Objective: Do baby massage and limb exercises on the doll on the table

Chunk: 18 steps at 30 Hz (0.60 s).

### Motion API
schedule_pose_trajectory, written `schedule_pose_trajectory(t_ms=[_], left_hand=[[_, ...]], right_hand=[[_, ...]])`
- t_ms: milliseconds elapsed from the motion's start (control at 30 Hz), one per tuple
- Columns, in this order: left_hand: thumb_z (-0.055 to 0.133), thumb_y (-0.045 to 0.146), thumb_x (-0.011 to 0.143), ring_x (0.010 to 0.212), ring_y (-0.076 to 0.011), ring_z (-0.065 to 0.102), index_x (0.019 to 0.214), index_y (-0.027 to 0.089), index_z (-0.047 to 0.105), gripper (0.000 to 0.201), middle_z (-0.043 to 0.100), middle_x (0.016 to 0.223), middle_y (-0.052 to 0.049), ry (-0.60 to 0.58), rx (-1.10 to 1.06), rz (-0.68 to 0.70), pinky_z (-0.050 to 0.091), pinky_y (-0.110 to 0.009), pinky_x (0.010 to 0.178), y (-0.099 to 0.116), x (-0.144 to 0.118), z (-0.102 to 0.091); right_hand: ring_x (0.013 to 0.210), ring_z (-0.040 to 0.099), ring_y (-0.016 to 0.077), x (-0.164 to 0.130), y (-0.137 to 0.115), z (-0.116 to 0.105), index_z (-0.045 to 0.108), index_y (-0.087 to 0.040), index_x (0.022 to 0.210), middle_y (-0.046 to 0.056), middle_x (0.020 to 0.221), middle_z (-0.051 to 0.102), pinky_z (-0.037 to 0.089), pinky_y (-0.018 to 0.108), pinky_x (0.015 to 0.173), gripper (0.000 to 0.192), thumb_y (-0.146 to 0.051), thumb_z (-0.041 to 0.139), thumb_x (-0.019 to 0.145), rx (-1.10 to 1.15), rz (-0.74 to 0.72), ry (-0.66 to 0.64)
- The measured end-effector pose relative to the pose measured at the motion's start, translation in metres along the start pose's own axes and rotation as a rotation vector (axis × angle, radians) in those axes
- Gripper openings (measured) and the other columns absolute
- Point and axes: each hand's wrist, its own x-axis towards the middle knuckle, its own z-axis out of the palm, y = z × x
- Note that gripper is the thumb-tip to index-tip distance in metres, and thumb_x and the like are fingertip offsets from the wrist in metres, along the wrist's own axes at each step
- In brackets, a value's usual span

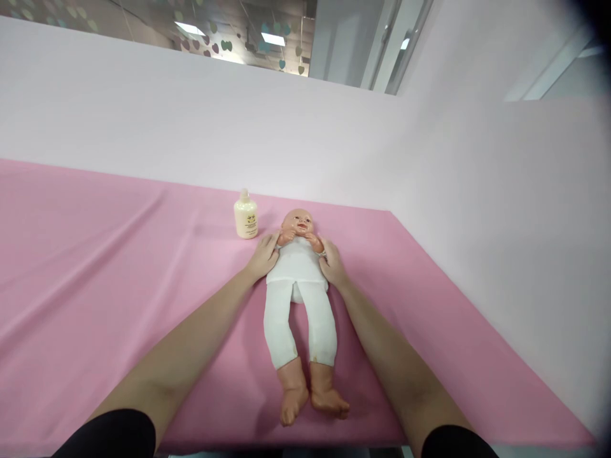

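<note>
A baby doll (298, 262) in a white top and white trousers lies on its back, head away from me, bare feet towards me. My left hand (265, 256) is closed about the doll's arm and side on the left. On the other side, my right hand (333, 262) grips the doll's right-hand arm near the elbow. Both of the doll's small hands rest by its chin. Parts of my fingers are hidden against or behind the doll. A cream-coloured bottle (246, 217) with a dark printed label stands upright just beyond my left hand, apart from it.
The doll lies on a pink padded surface (119, 299) with creases on the left. A white wall (167, 127) runs along the back, and another white wall (515, 222) borders the right. A window (267, 44) above the back wall shows ceiling lights and hanging hearts.
</note>
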Motion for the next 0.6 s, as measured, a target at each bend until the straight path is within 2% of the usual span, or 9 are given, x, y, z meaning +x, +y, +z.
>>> schedule_pose_trajectory(t_ms=[100, 167, 300, 433, 600], left_hand=[[0.043, 0.018, 0.084, 0.123, -0.0263, 0.041, 0.135, 0.013, 0.029, 0.052, 0.043, 0.130, -0.016, 0.116, -0.117, -0.070, 0.033, -0.047, 0.106, -0.002, -0.001, 0.002], [0.046, 0.021, 0.085, 0.117, -0.0253, 0.046, 0.128, 0.014, 0.030, 0.046, 0.045, 0.124, -0.016, 0.181, -0.191, -0.127, 0.037, -0.045, 0.102, -0.001, -0.001, 0.002], [0.047, 0.023, 0.085, 0.105, -0.0230, 0.051, 0.113, 0.018, 0.036, 0.030, 0.047, 0.113, -0.012, 0.256, -0.245, -0.208, 0.040, -0.043, 0.096, 0.000, 0.001, 0.001], [0.046, 0.020, 0.084, 0.111, -0.0233, 0.047, 0.109, 0.020, 0.041, 0.025, 0.046, 0.111, -0.010, 0.331, -0.223, -0.219, 0.036, -0.043, 0.101, -0.002, 0.002, -0.001], [0.046, 0.025, 0.085, 0.124, -0.0284, 0.041, 0.127, 0.017, 0.041, 0.043, 0.039, 0.129, -0.016, 0.243, -0.200, -0.308, 0.030, -0.049, 0.107, -0.008, 0.002, 0.001]], right_hand=[[0.130, 0.039, 0.0222, -0.002, 0.005, 0.003, 0.026, -0.018, 0.138, 0.014, 0.138, 0.041, 0.033, 0.044, 0.110, 0.054, -0.021, 0.039, 0.086, 0.103, 0.072, 0.130], [0.128, 0.041, 0.0227, -0.002, 0.008, 0.005, 0.027, -0.016, 0.133, 0.017, 0.134, 0.042, 0.034, 0.044, 0.108, 0.048, -0.029, 0.040, 0.089, 0.128, 0.096, 0.234], [0.120, 0.045, 0.0218, 0.000, 0.011, 0.002, 0.034, -0.018, 0.123, 0.014, 0.124, 0.045, 0.037, 0.043, 0.105, 0.038, -0.034, 0.041, 0.089, 0.083, 0.138, 0.341], [0.120, 0.043, 0.0219, 0.001, 0.012, -0.001, 0.042, -0.020, 0.122, 0.012, 0.122, 0.046, 0.035, 0.045, 0.106, 0.034, -0.031, 0.038, 0.090, 0.023, 0.141, 0.318], [0.130, 0.034, 0.0235, 0.000, 0.024, 0.001, 0.035, -0.021, 0.137, 0.011, 0.134, 0.040, 0.029, 0.048, 0.110, 0.050, -0.027, 0.038, 0.088, -0.029, 0.178, 0.217]])
